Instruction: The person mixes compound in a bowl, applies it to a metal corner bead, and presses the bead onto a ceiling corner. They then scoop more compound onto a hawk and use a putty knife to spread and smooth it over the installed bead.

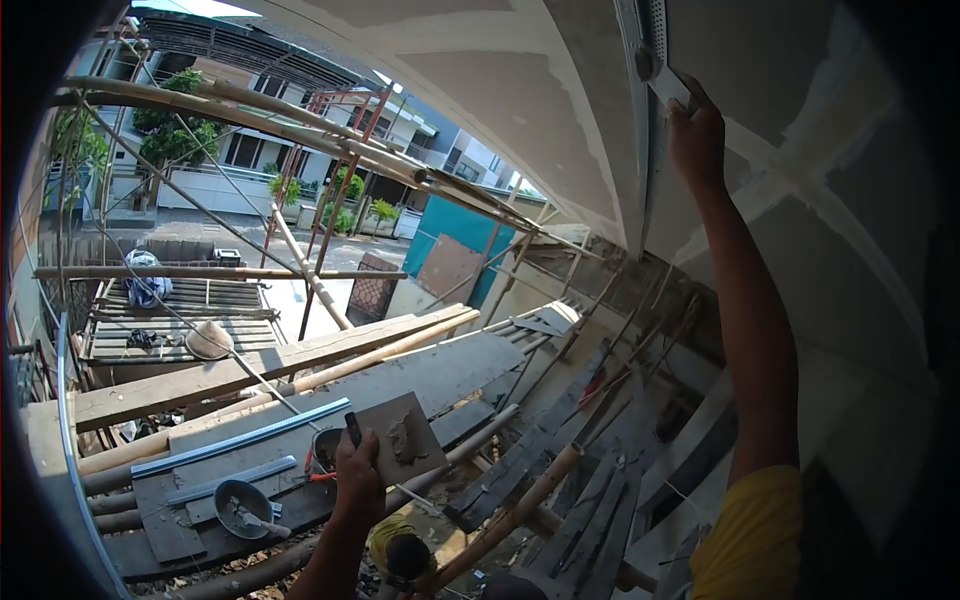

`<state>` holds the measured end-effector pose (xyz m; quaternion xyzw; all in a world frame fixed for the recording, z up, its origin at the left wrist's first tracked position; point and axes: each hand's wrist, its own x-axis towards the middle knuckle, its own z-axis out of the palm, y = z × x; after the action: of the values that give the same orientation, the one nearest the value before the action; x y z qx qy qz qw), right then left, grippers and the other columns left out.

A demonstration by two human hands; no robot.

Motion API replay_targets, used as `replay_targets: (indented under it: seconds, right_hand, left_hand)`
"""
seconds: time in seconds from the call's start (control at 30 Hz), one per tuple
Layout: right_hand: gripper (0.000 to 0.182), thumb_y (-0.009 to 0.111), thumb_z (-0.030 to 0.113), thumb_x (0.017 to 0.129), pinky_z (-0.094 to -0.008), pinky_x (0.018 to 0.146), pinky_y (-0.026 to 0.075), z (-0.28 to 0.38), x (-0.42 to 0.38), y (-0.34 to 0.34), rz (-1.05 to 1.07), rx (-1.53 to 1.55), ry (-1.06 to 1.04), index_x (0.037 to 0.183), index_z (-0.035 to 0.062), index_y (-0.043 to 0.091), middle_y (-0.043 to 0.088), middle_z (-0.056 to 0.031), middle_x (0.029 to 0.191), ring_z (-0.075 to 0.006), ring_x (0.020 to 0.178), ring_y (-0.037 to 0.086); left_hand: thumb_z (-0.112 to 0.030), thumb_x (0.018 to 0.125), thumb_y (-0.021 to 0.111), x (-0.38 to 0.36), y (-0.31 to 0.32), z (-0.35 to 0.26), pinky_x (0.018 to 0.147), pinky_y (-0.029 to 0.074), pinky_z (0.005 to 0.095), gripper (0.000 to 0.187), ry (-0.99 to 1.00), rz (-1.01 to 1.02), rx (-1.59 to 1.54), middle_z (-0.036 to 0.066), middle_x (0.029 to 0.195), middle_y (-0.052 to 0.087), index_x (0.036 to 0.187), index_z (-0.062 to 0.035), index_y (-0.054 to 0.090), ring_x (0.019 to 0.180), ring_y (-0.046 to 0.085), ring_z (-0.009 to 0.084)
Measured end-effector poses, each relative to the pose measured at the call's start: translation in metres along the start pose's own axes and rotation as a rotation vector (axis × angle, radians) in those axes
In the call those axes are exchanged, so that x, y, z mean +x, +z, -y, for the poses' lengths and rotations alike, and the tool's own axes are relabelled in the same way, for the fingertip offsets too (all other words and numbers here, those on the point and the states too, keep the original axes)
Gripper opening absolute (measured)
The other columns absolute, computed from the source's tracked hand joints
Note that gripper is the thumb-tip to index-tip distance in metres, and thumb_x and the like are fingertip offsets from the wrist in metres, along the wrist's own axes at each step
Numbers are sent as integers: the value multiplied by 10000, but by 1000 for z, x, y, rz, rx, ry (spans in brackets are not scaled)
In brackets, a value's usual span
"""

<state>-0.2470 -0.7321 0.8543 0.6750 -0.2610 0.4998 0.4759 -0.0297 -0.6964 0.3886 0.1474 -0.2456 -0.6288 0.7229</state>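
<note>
The putty knife (670,90) is overhead, closed in the grip of our right hand (699,140), its blade pointing up and left from our fingers. A grey dab of plaster (643,65) sits at its far end, against or just beside the perforated metal strip (657,28) on the ceiling. The blade's long axis slants to the strip's, which runs away from us along the ceiling (745,75); our right hand is the nearer one to it.

Well below and to the left, our left hand (358,480) has its grip closed around a black handle (352,430) beside a square board (429,445). Whether the two are joined, we cannot tell. The board reaches right from our fingers, with a patch of wet plaster (403,440) on it.

Beyond that hand, loose metal strips (240,437) lie along the scaffold planks (400,375). A bowl (235,510) rests by the planks' near edge, and a person (405,550) is lower down.
</note>
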Motion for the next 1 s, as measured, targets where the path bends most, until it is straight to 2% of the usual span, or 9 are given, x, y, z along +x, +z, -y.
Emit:
replay_targets:
  seconds: [0.07, 0.13, 0.33, 0.37, 0.53, 0.77, 0.87, 0.97, 1.0]
  right_hand:
    - [361, 522, 44, 856, -377, 856, 469, -6, 34, 0, -34, -46, 3, 1214, 39, 568, 651, -201, 996, -325, 940, 642]
    - [360, 519, 24, 820, -427, 837, 489, -10, 59, 4, -162, -126, -86, 1167, 73, 601, 655, -231, 984, -392, 959, 628]
    - [418, 499, 15, 795, -456, 840, 486, -4, 91, 22, -238, -170, -119, 1178, 141, 609, 659, -216, 992, -402, 959, 620]
    - [418, 499, 15, 795, -456, 840, 486, -5, 93, 25, -242, -170, -120, 1178, 141, 609, 659, -216, 992, -402, 959, 620]
    - [425, 493, 22, 788, -469, 850, 483, 2, 99, 35, -259, -183, -110, 1186, 129, 597, 656, -223, 989, -415, 959, 614]
    - [438, 484, 14, 787, -472, 857, 488, 9, 99, 59, -262, -207, -68, 1207, 90, 578, 644, -236, 1022, -417, 969, 609]
    - [477, 481, 8, 780, -458, 857, 495, 0, 98, 56, -259, -195, -153, 1237, 110, 576, 639, -237, 1048, -410, 970, 613]
    - [525, 478, 2, 767, -448, 858, 498, 1, 99, 41, -159, -276, -148, 1269, 127, 568, 640, -236, 1054, -402, 967, 620]
    - [497, 489, 24, 780, -446, 877, 487, 0, 99, 36, -96, -267, -122, 1267, 91, 563, 632, -248, 1073, -400, 988, 614]
  left_hand:
    - [-122, 968, 442, 4, -6, 8, 792, 555, 379, 219, -20, -5, -12, 122, 1011, 567, 1150, -2, 463, 891, 613, 224]
    - [-120, 967, 443, 9, -12, 14, 786, 556, 373, 217, -6, 10, 7, 121, 1009, 568, 1148, -3, 463, 888, 612, 222]
    - [-103, 962, 442, 19, -30, 36, 745, 553, 360, 195, 9, -21, 50, 112, 972, 565, 1125, 0, 461, 842, 610, 206]
    - [-99, 959, 448, 20, -32, 38, 709, 552, 350, 182, 16, -26, 59, 109, 941, 561, 1107, 6, 460, 808, 610, 191]
    - [-105, 968, 438, 22, -33, 44, 712, 551, 350, 185, 10, -1, 59, 113, 951, 561, 1116, 4, 458, 822, 610, 194]
    - [-113, 976, 431, 24, -36, 50, 726, 557, 361, 208, -11, -8, 42, 128, 976, 562, 1149, 2, 449, 848, 610, 212]
    - [-116, 977, 428, 23, -34, 48, 730, 561, 366, 208, -36, -17, 26, 129, 981, 560, 1148, 1, 446, 851, 609, 210]
    - [-125, 979, 429, 30, -40, 55, 714, 562, 363, 208, -16, -7, 33, 125, 981, 557, 1145, -1, 446, 848, 608, 208]
    - [-125, 979, 429, 30, -38, 55, 714, 562, 363, 208, -21, -3, 30, 125, 981, 557, 1145, -1, 446, 848, 608, 208]
